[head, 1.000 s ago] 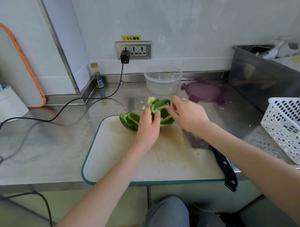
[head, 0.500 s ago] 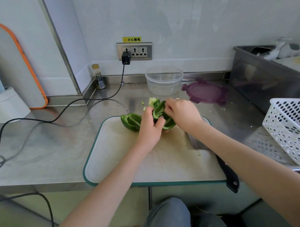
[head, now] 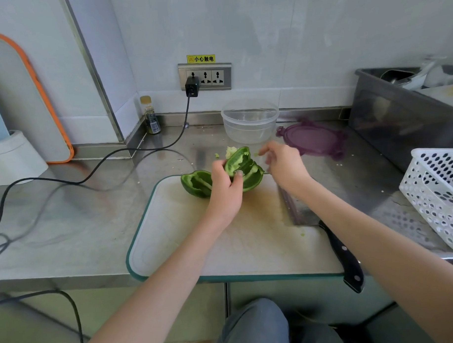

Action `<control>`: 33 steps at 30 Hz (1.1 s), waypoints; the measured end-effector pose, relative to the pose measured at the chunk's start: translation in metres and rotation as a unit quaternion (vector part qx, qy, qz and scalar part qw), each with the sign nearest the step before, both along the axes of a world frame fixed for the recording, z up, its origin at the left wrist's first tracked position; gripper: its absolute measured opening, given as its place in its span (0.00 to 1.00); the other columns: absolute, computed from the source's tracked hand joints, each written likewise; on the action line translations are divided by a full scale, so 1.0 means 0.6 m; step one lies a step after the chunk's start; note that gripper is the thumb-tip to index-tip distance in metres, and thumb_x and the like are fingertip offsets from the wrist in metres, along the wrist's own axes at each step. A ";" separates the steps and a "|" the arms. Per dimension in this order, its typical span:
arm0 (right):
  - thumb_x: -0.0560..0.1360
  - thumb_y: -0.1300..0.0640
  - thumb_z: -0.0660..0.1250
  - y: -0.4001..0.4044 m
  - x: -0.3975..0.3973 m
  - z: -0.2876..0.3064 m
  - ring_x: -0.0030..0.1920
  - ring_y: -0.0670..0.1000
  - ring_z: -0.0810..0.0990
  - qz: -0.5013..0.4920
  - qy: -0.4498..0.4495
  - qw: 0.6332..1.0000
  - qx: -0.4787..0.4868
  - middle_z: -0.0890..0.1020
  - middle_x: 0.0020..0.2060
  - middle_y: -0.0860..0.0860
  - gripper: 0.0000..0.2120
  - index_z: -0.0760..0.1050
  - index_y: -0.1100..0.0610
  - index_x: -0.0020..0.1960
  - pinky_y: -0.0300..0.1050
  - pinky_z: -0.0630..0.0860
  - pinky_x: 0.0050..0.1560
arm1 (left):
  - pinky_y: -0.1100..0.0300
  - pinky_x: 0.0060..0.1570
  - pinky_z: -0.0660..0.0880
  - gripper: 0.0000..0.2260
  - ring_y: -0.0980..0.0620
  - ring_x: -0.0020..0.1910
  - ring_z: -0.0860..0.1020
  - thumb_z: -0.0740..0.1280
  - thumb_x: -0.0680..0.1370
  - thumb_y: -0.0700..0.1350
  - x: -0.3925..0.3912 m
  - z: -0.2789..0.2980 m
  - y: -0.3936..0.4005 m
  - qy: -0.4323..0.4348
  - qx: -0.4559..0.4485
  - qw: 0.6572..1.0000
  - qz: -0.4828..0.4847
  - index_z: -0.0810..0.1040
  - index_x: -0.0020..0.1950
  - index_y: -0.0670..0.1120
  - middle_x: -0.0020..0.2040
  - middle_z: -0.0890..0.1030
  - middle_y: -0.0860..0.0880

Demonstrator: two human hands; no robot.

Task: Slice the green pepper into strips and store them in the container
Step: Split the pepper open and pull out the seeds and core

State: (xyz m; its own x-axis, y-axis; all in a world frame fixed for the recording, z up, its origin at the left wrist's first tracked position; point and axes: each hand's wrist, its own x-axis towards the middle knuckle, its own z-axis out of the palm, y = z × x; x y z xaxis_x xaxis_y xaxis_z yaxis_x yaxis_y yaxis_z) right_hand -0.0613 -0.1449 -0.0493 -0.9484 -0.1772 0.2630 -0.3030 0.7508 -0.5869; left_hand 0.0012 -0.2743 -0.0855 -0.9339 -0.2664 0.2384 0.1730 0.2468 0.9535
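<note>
I count two pepper halves at the far edge of the cutting board (head: 171, 240): one pepper half (head: 196, 184) lies free, the other half (head: 243, 168) is gripped by the left hand (head: 224, 189). The right hand (head: 284, 164) hovers just right of it, blurred — I cannot tell whether its fingers pinch something. One knife (head: 333, 244) lies on the board's right side. Behind the board stand one clear container (head: 249, 121) and one purple lid (head: 313, 138) — all on a steel counter (head: 67, 215) against a white wall.
</note>
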 end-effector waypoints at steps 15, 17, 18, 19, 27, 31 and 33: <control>0.81 0.57 0.56 -0.041 0.054 -0.029 0.37 0.53 0.72 0.024 -0.039 0.997 -0.068 0.71 0.31 0.48 0.10 0.65 0.57 0.41 0.39 0.60 0.28 | 0.73 0.37 0.71 0.15 0.57 0.42 0.73 0.64 0.74 0.32 0.013 0.009 0.003 0.011 0.048 0.999 -0.017 0.63 0.55 0.44 0.47 0.72 0.49; 0.81 0.59 0.54 -0.037 0.057 -0.031 0.35 0.52 0.70 0.053 -0.021 0.998 -0.035 0.70 0.32 0.48 0.10 0.63 0.57 0.40 0.42 0.58 0.28 | 0.74 0.35 0.69 0.15 0.60 0.40 0.74 0.64 0.77 0.36 0.011 0.013 0.002 -0.008 0.088 0.996 -0.020 0.65 0.60 0.46 0.46 0.74 0.54; 0.80 0.60 0.54 -0.034 0.058 -0.031 0.35 0.52 0.69 0.062 -0.018 0.998 -0.022 0.70 0.32 0.49 0.09 0.62 0.58 0.41 0.43 0.57 0.28 | 0.74 0.38 0.70 0.14 0.62 0.42 0.75 0.64 0.78 0.39 0.010 0.012 0.001 -0.014 0.080 0.996 -0.021 0.66 0.62 0.47 0.47 0.75 0.56; 0.80 0.61 0.54 -0.031 0.059 -0.032 0.34 0.51 0.69 0.072 -0.019 0.997 -0.015 0.70 0.32 0.49 0.08 0.62 0.59 0.42 0.42 0.59 0.28 | 0.72 0.41 0.70 0.13 0.61 0.45 0.76 0.63 0.79 0.42 0.008 0.012 0.001 -0.016 0.050 0.998 -0.021 0.68 0.63 0.48 0.48 0.77 0.56; 0.82 0.59 0.53 -0.001 0.053 -0.025 0.31 0.48 0.68 0.159 -0.061 0.985 -0.014 0.70 0.32 0.49 0.08 0.63 0.61 0.46 0.36 0.64 0.31 | 0.43 0.53 0.78 0.07 0.42 0.50 0.81 0.61 0.80 0.50 0.000 0.000 -0.007 -0.059 0.098 0.993 -0.025 0.77 0.49 0.50 0.49 0.82 0.39; 0.82 0.58 0.54 0.009 0.047 -0.012 0.39 0.50 0.73 0.200 -0.109 0.973 0.033 0.74 0.39 0.54 0.05 0.63 0.60 0.53 0.47 0.71 0.43 | 0.49 0.52 0.79 0.06 0.48 0.50 0.82 0.60 0.81 0.47 0.000 0.006 -0.005 -0.067 0.151 0.986 -0.033 0.77 0.52 0.48 0.51 0.82 0.44; 0.80 0.58 0.59 0.015 0.045 -0.008 0.42 0.51 0.74 0.202 -0.083 0.974 0.063 0.75 0.47 0.54 0.11 0.62 0.60 0.60 0.42 0.70 0.44 | 0.46 0.55 0.78 0.06 0.48 0.51 0.81 0.61 0.80 0.50 -0.001 0.003 -0.006 -0.057 0.096 0.993 -0.024 0.77 0.51 0.52 0.50 0.82 0.46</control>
